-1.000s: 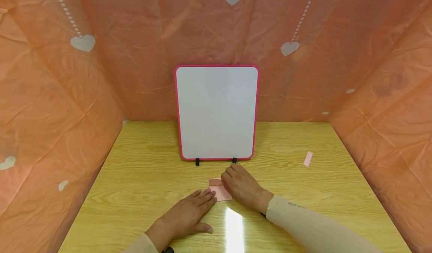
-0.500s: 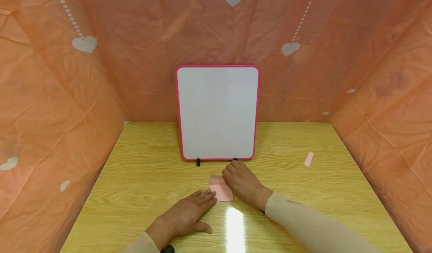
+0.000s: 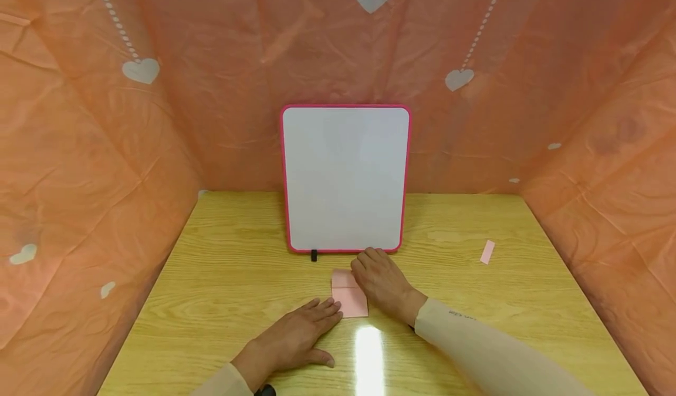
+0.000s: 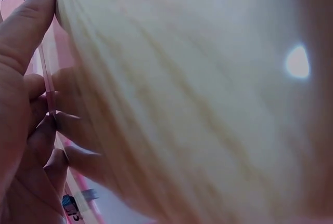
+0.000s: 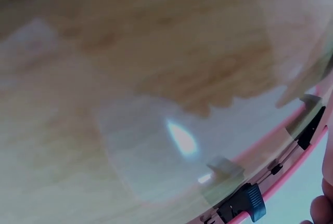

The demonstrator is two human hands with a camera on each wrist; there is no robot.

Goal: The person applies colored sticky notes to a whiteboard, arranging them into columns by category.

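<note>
A pink sheet of paper [image 3: 352,303] lies on the wooden table in the head view, creased across, its far flap [image 3: 342,278] turned toward the whiteboard. My right hand [image 3: 381,278] has curled fingers over the flap's right end and seems to pinch it; the fingertips' exact hold is hidden. Flat on the table, my left hand [image 3: 294,337] touches the sheet's lower left corner with its straight fingers, the thumb spread apart. The left wrist view has that hand [image 4: 21,78] along its left side. Only fingertips [image 5: 321,208] show at the right wrist view's edge.
Behind the sheet stands a pink-framed whiteboard [image 3: 345,179] on black feet [image 3: 314,256]; my right hand is close to its lower edge. A small pink paper strip [image 3: 487,252] lies at the right. Orange cloth [image 3: 227,91] with hearts surrounds the table [image 3: 227,267].
The far flap has swung up and away toward the whiteboard, so more of it shows. My right hand has moved slightly with it. The left hand stays in place.
</note>
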